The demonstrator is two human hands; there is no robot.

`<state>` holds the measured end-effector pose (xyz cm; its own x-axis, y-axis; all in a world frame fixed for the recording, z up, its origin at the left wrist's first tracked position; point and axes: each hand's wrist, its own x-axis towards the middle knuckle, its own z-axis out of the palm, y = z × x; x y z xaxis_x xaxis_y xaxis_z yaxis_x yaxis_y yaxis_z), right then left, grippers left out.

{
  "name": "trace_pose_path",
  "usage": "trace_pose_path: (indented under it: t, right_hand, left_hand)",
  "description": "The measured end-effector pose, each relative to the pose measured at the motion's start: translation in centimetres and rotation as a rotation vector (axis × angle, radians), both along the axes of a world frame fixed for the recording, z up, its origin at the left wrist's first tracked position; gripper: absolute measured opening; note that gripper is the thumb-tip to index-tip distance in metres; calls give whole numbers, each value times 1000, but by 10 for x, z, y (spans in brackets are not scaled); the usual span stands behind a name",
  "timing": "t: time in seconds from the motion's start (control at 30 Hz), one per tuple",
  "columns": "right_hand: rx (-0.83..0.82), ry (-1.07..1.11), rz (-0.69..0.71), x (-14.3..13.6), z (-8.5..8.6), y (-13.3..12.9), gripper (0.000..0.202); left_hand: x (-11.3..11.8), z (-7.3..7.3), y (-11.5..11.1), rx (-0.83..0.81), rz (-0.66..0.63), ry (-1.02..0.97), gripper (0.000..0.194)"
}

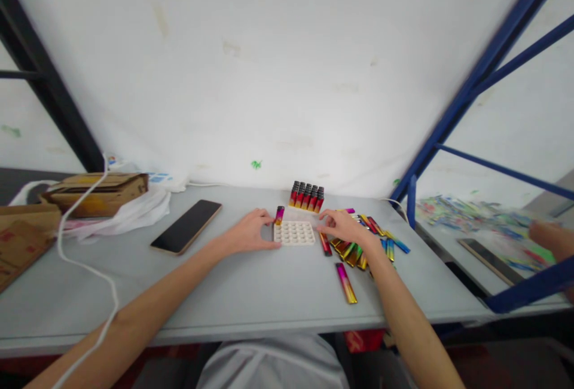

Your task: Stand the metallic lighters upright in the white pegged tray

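A white tray (295,233) with rows of round holes lies on the grey table (251,287). One multicoloured lighter (279,215) stands upright in its far left corner. My left hand (249,230) rests against the tray's left edge, fingers curled beside that lighter. My right hand (343,226) sits at the tray's right edge, over a loose pile of colourful lighters (359,245). Whether it grips one is hidden. A single lighter (347,282) lies apart, nearer me. A block of upright lighters (307,196) stands behind the tray.
A black phone (186,226) lies left of the tray. Cardboard boxes (96,192), a plastic bag and a white cable (85,269) fill the far left. A blue metal frame (475,78) borders the right; beyond it another person's hand (551,239) works at a neighbouring table.
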<state>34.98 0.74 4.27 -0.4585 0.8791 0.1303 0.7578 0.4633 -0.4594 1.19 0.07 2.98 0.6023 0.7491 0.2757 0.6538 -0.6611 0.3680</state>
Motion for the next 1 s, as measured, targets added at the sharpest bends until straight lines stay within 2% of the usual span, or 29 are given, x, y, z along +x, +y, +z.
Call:
trace_pose_path:
  t: [0.17, 0.37, 0.5, 0.63, 0.8, 0.9, 1.0]
  right_hand:
    - [-71, 65, 4, -8, -4, -1, 40]
    - [28, 144, 28, -22, 0, 1, 23]
    - [60, 356, -73, -24, -1, 6, 32]
    - [-38, 738, -188, -23, -4, 10, 45]
    - [-261, 1200, -211, -27, -2, 7, 47]
    - [-398, 1311, -181, -32, 2, 1, 43]
    - [-448, 1283, -125, -39, 5, -3, 45]
  left_hand:
    - [-10, 3, 4, 15, 62, 22, 58]
    - [-8, 3, 2, 29, 56, 36, 57]
    - [-4, -2, 0, 52, 32, 44, 57]
    - [-3, -6, 1, 66, 15, 45, 57]
    - [-3, -5, 1, 54, 4, 26, 57]
    - [-3, -5, 1, 43, 9, 24, 58]
    - [-1, -6, 0, 36, 6, 8, 58]
